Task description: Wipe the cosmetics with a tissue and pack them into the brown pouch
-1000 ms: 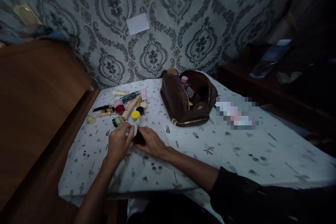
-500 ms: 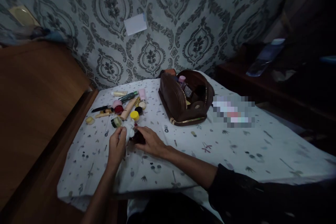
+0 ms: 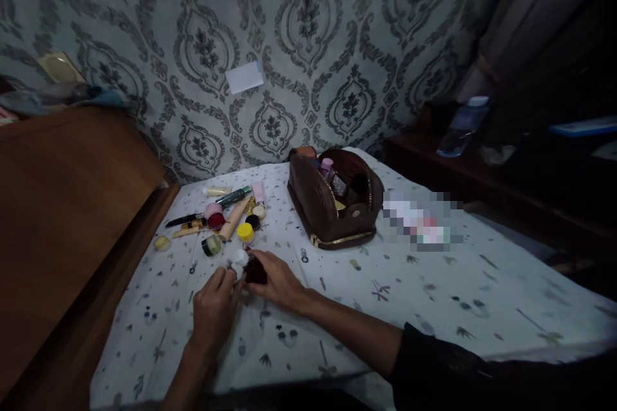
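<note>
My right hand (image 3: 279,284) grips a dark brown bottle (image 3: 256,271) lying on its side, its white cap (image 3: 241,257) pointing left. My left hand (image 3: 214,300) is closed at the cap end on a crumpled white tissue or cloth (image 3: 236,269), mostly hidden by the fingers. Just beyond the hands stand a yellow-lidded jar (image 3: 245,232) and a green-and-clear jar (image 3: 211,244). Behind them lie a beige tube (image 3: 234,220), a dark green tube (image 3: 233,196), a pink tube (image 3: 259,193) and a red jar (image 3: 215,221).
An unzipped brown cosmetic bag (image 3: 313,196) with several items inside stands right of the hands on the patterned white cloth (image 3: 308,314). A blurred-out item (image 3: 424,221) lies beside it. Left is a wooden cabinet (image 3: 72,205); a plastic bottle (image 3: 463,128) stands back right.
The white tissue or cloth, spread above the bottle before, is now bunched under my left fingers, and that hand has turned knuckles-up. The whole view has shifted, showing more wall.
</note>
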The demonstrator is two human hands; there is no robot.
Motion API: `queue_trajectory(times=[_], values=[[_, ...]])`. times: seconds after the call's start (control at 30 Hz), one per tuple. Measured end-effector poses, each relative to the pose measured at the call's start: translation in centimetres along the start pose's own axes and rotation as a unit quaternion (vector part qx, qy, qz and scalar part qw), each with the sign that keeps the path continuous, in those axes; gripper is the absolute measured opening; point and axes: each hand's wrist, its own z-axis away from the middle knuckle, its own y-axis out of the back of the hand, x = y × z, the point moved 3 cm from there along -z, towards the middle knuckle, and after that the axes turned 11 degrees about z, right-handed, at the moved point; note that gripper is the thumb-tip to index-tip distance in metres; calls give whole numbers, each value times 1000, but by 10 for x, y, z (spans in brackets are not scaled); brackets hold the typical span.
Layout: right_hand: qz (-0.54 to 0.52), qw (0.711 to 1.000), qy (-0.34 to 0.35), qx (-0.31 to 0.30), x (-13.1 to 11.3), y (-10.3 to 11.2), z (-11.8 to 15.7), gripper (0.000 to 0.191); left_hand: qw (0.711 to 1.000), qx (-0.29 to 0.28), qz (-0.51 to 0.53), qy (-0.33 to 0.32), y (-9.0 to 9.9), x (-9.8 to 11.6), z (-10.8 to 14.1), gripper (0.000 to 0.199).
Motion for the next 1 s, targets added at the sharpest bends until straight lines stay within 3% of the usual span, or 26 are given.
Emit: queue_trajectory(times=[0.13,0.27,0.43,0.53,0.6,0.67,0.73,0.83,1.0], values=[[23,1000,-2,-10,-5,2,0,63,994,-54,-71,-59,5,4,1,24],[47,999,6,-20,-9,2,-1,65,992,-90,-73,-58,10,6,-4,21],[38,999,2,-24,-4,-1,-3,68,997,-30,-66,-6,12,12,-18,16],[-11,1000,-10,-15,0,0,-3,67,996,12,61,66,11,7,-27,19],[-51,998,-15,-14,-1,3,-4,66,971,31,184,150,9,-3,-31,21],[-82,996,-16,-23,-4,6,-4,68,929,53,289,227,4,-14,-32,22],[-96,995,-17,-33,-7,8,-4,71,891,73,359,268,-1,-21,-30,26],[-98,995,-9,-32,-8,10,-4,71,867,64,410,276,-10,-23,-23,29],[-55,998,30,8,-8,19,1,56,854,0,458,245,-20,-12,-12,24]])
